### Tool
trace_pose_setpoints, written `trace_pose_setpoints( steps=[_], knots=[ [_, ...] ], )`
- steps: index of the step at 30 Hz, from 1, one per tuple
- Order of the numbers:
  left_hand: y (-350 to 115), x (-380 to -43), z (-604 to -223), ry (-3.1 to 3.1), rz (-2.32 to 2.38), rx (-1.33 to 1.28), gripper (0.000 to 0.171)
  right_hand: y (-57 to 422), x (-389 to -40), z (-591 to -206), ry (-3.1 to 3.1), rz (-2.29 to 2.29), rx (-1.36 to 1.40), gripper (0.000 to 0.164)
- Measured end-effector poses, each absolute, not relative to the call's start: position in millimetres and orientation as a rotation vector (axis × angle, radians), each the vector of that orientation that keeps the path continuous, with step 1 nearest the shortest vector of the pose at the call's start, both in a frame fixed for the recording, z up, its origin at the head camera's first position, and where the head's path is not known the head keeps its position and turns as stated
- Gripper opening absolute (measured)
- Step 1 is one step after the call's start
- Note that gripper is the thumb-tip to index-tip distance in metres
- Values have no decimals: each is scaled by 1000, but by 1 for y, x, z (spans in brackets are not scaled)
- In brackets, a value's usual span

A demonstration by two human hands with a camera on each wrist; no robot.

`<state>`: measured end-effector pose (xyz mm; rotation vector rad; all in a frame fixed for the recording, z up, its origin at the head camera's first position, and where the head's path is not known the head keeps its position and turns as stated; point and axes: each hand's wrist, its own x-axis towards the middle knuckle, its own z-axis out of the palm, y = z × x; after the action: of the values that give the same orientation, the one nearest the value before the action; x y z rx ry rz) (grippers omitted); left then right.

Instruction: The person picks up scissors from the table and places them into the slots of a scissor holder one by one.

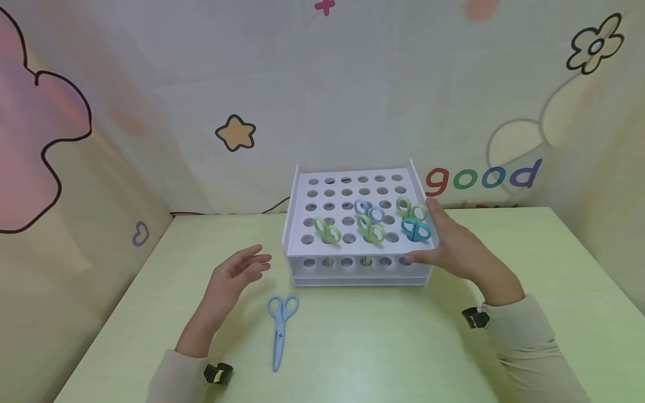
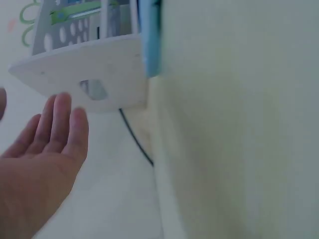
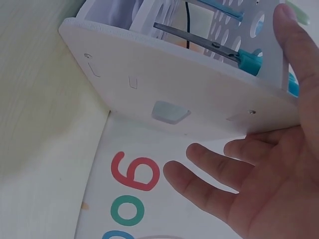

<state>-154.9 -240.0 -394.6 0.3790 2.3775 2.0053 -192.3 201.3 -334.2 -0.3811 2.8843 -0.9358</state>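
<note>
A white rack with rows of round holes stands on the table, several scissors upright in it. Among their handles are light green, pale blue and teal ones. At the rack's right front corner is my right hand, thumb at the front edge; in the right wrist view its fingers stretch beside the side panel, partly apart from it. My left hand hovers left of the rack, fingers extended, holding nothing. Below it, pale blue scissors lie closed on the table, handles toward the rack.
The light green tabletop runs back to a patterned cloth wall close behind the rack. A thin dark cable runs along the table's back edge, left of the rack. Side cloths border the table.
</note>
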Motion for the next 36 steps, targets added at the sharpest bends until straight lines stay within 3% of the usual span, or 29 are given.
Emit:
trace_pose_setpoints(
  steps=[5, 10, 22, 36],
  knots=[
    [-244, -147, -409, 2274, 2158, 216, 41, 202, -194, -336, 2905, -933, -421, 137],
    [-248, -145, -426, 2333, 1969, 135, 34, 202, -195, -337, 2923, -913, -440, 136],
    [-236, -140, -444, 2570, 1498, 506, 43, 202, -196, -337, 2909, -932, -425, 136],
    [-224, -134, -433, 2731, 1106, 540, 38, 201, -195, -337, 2895, -955, -414, 137]
  ],
)
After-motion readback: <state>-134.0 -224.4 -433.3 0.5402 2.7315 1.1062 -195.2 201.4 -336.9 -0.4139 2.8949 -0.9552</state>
